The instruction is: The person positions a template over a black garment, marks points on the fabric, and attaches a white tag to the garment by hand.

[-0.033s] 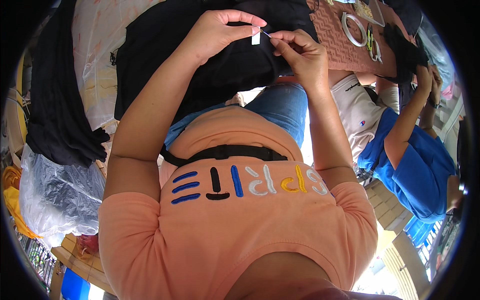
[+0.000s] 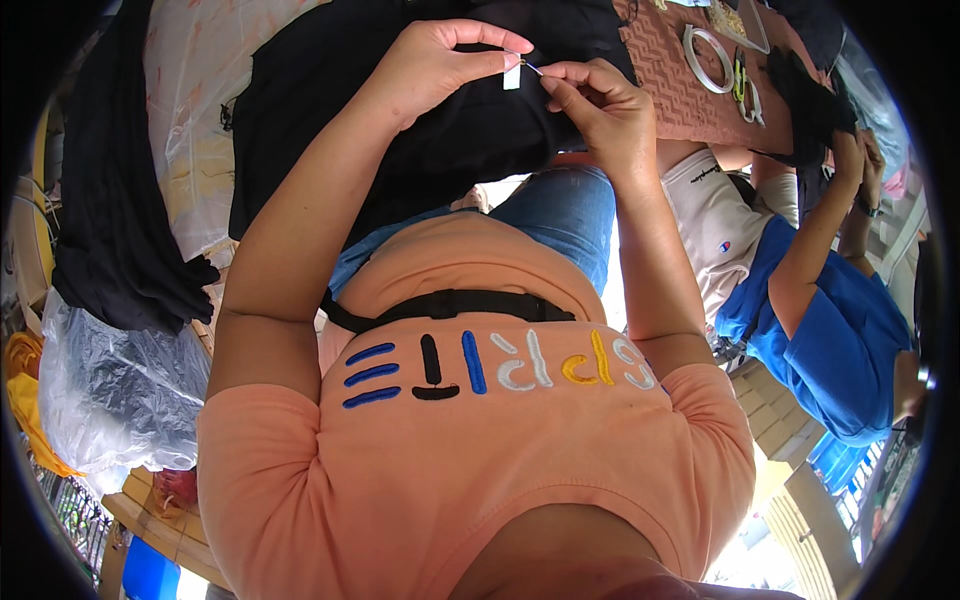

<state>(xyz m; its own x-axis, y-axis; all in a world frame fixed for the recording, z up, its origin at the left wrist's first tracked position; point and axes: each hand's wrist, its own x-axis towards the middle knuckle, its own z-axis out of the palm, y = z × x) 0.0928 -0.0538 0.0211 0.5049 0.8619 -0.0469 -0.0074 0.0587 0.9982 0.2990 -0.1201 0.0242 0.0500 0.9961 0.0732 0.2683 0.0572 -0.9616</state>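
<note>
My left hand (image 2: 432,68) is closed in a pinch on a small white tag (image 2: 512,78), which hangs below the thumb tip. Just to its right, the thumb and forefinger of my right hand (image 2: 610,108) grip one end of a thin, needle-like metal pin (image 2: 535,69). The pin's other end meets the tag at my left fingertips; whether it passes through the tag is too small to tell. Both hands are above black cloth (image 2: 450,140), which spreads over the table and down toward my lap.
To the right, a brownish-pink textured mat (image 2: 672,95) bears a white tape roll (image 2: 708,58) and yellow-handled snips (image 2: 740,82). A co-worker in a blue shirt (image 2: 835,330) handles black fabric there. More black cloth (image 2: 125,180) and clear plastic (image 2: 110,395) lie at left.
</note>
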